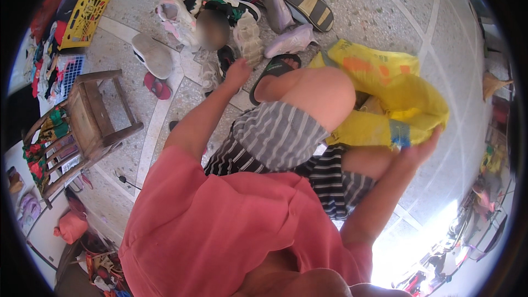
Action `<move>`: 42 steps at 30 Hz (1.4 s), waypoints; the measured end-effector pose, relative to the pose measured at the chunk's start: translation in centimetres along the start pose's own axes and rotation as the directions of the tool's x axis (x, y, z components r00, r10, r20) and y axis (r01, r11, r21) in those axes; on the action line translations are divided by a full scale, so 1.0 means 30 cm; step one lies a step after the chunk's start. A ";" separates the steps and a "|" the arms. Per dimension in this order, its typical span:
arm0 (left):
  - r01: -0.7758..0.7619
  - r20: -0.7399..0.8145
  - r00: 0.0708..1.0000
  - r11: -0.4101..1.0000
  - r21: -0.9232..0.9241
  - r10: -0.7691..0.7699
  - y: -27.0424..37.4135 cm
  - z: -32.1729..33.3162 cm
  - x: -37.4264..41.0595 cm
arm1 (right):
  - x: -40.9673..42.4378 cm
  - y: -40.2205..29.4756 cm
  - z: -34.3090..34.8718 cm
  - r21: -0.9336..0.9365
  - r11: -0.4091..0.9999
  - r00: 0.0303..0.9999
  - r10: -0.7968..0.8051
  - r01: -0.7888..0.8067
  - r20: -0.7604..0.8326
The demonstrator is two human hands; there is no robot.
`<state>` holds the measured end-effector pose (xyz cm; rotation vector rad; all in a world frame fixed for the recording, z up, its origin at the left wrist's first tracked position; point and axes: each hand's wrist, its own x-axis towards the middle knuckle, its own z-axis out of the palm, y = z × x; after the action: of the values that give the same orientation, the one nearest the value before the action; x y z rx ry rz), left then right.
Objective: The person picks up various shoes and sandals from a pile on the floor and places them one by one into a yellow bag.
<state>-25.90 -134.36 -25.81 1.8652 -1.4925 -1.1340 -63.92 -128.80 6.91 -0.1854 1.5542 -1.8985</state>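
My left hand (239, 73) reaches down among the shoes, beside a black shoe (226, 60) and just below a cream, chunky-soled shoe (248, 35); whether its fingers grip anything is unclear. At the right, my right hand (423, 146) holds the edge of a yellow woven plastic sack (416, 95), whose mouth gapes over light-coloured contents that I cannot make out. White-and-pink sneakers (175, 16), a green-and-black sneaker (235, 6), lilac shoes (291, 41) and an upturned slide sandal (307, 6) lie in a loose pile ahead. A blurred patch hides part of it.
An upturned pale-soled shoe (152, 55) and a small dark red shoe (157, 86) lie left of the pile. Further left stand a wooden chair (88, 111) and a yellow plastic basket (84, 18). My sandalled foot (280, 68) is between the pile and sack. Assorted goods line the right rim.
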 end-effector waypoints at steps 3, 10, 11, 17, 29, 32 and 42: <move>-0.009 -0.095 0.995 0.999 -0.047 0.005 0.029 0.001 0.150 | 0.008 0.005 0.019 -0.101 0.993 0.998 -0.064 0.064 0.000; 0.103 -0.247 0.967 0.982 0.156 -0.062 -0.037 -0.014 0.433 | 0.031 0.015 0.052 -0.114 0.993 0.986 -0.012 -0.007 -0.166; 0.145 -0.257 0.961 0.977 0.159 -0.101 -0.044 -0.003 0.450 | 0.042 0.019 0.039 -0.115 0.993 0.986 -0.011 -0.008 -0.163; 0.278 0.132 0.958 0.939 -0.203 -0.255 0.100 -0.041 0.454 | 0.092 0.022 -0.034 -0.127 0.992 0.998 -0.010 0.001 -0.065; 0.076 -0.021 0.997 0.980 0.186 -0.073 -0.030 -0.062 0.373 | 0.089 0.017 -0.015 -0.005 0.996 0.996 0.086 -0.086 0.014; 0.075 -0.078 0.992 0.960 -0.268 -0.099 0.110 -0.144 0.274 | 0.084 0.019 -0.019 0.020 0.996 0.995 0.081 -0.082 0.063; 0.385 0.376 0.918 0.503 -0.774 -0.124 0.667 -0.426 0.186 | 0.060 0.001 -0.087 0.189 0.962 0.961 0.152 -0.198 0.232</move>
<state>-25.76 -146.79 -4.83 1.2468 -0.5127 -1.8883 -66.60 -127.70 5.63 -0.1484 1.1765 -1.8212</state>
